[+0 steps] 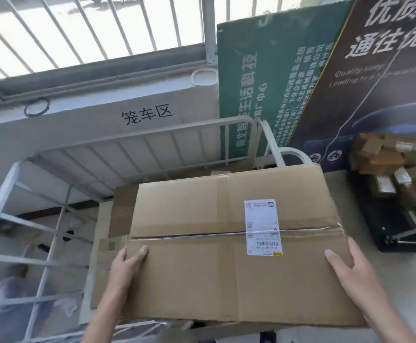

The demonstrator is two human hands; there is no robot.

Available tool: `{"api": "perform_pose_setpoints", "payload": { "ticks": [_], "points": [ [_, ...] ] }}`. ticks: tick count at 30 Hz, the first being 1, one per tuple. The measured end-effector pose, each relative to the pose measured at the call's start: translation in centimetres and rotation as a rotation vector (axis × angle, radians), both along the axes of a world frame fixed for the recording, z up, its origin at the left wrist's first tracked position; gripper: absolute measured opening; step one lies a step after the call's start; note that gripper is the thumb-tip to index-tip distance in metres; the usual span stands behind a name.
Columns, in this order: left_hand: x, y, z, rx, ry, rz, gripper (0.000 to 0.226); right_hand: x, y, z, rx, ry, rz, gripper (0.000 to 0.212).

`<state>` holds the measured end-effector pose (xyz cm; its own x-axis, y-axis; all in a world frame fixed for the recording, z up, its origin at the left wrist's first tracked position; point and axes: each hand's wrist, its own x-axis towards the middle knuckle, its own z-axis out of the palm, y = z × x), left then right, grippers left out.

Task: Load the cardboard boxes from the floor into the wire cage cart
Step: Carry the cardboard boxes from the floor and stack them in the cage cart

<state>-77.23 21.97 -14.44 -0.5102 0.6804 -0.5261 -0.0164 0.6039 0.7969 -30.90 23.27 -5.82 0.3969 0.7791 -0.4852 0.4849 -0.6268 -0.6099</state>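
The left grip and right grip clasp a box by its sides, thumbs on top. It hangs over the cart — not yet set down. A second box seems already inside; the floor is hidden.

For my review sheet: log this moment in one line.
left hand: holds cardboard box | right hand: holds it | box: over wire cage cart

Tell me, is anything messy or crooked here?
The small brown cardboard parcels on the right lie heaped at all angles. The clear tape on the big brown cardboard box is wrinkled near its right end.
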Motion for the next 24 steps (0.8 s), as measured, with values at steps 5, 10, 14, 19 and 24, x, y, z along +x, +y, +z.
{"api": "perform_pose_setpoints", "payload": {
  "ticks": [5,10,14,19,24],
  "points": [
    [-1.0,4.5,-10.1,-0.099,-0.174,-0.12,0.052,-3.6,2.5,-2.7,-0.076,-0.14,-0.087,0.072],
    [-1.1,6.7,-19.1,-0.217,-0.37,-0.183,0.035,-7.9,6.9,-6.1,-0.029,-0.144,-0.088,0.064],
    [-0.2,8.1,-26.9,-0.252,-0.456,-0.136,0.025,-10.4,9.6,-9.9,0.091,-0.108,-0.027,0.084],
    [0.5,10.8,-35.8,-0.369,-0.433,-0.17,0.051,-13.0,12.7,-16.7,0.189,-0.299,0.054,0.094],
    [0.0,12.5,-42.4,-0.473,-0.319,-0.286,0.058,-8.9,14.5,-25.8,0.072,-0.302,-0.027,0.07]
  ]
}}
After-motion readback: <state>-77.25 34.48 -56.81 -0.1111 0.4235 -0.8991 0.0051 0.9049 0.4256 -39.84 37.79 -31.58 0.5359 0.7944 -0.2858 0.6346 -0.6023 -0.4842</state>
